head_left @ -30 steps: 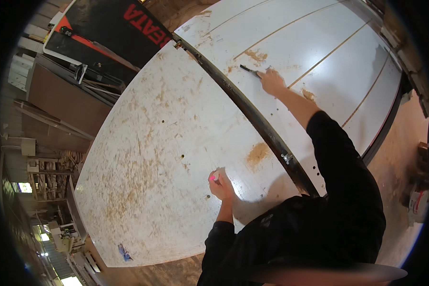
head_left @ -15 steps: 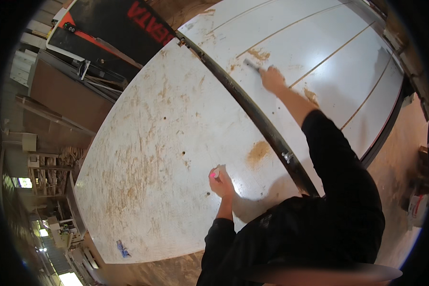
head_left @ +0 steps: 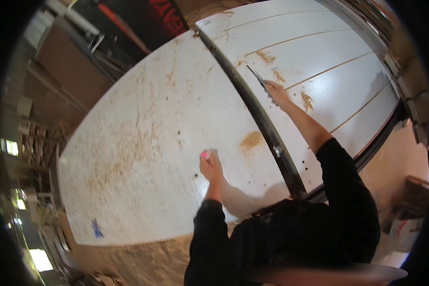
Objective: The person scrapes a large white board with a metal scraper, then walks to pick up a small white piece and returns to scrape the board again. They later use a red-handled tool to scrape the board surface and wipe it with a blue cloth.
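In my right hand is a flat-bladed scraper, seen nearly edge-on, its thin dark blade slanting up to the left. It is over the right white panel, close to brown filler-like patches. The panel bears long brown lines. My left hand is closed around a small pale object with a bright pink spot; fingers hide most of it, so its kind is unclear. That hand is above the larger left white surface, which is scuffed with brown smears.
A dark metal bar runs between the two white surfaces. A crumpled blue scrap lies near the left corner. Boards and a black panel with red markings lean at the far left. A whitish bucket-like container stands on the floor at right.
The view has shifted, moving the surfaces in the picture. The scraper has turned from showing its flat face to nearly edge-on, and a further brown patch shows beside it. Both hands keep their hold.
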`<state>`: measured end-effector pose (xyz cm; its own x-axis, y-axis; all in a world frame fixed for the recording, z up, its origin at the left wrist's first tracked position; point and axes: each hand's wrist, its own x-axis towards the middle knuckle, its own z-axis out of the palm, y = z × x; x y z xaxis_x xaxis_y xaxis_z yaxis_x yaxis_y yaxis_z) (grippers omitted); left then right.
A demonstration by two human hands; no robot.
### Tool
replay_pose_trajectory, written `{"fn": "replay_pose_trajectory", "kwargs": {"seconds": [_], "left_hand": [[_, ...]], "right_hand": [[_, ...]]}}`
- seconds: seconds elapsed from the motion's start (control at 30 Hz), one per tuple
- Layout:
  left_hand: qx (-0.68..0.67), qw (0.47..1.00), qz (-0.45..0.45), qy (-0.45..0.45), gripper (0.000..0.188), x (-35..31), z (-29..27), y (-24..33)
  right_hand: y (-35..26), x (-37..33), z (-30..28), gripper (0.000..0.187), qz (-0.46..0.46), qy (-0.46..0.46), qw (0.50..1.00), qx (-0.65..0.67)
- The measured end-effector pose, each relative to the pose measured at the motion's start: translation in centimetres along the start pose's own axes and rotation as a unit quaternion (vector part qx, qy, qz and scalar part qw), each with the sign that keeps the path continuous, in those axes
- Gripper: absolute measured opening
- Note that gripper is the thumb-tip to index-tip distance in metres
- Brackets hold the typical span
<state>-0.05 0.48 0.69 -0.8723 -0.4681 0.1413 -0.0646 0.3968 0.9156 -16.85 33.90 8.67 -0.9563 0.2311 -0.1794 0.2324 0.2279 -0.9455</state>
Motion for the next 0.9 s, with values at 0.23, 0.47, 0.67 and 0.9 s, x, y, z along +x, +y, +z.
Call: {"fn": "replay_pose_trajectory", "kwargs": {"seconds": [0.23,0.47,0.67,0.9], "left_hand": [[-0.175,0.981,0.018,0.079,0.027,-6.5,-10.1,-1.8],[-0.032,0.980,-0.057,0.190,0.030,-24.1,-32.8,-10.2],[0.050,0.911,-0.202,0.355,0.028,-38.1,-49.1,-11.2],[0.017,0.804,-0.247,0.541,0.033,-45.4,-55.2,-14.3]], "right_hand": [[0.7,-15.3,7.7,0.026,0.216,-0.249,0.909,0.254],[1.9,-33.2,25.6,0.034,0.065,-0.462,0.879,-0.101],[0.6,-45.9,43.5,0.039,-0.363,-0.505,0.704,-0.343],[-4.3,-45.5,55.0,0.034,-0.444,-0.546,0.540,-0.461]]}}
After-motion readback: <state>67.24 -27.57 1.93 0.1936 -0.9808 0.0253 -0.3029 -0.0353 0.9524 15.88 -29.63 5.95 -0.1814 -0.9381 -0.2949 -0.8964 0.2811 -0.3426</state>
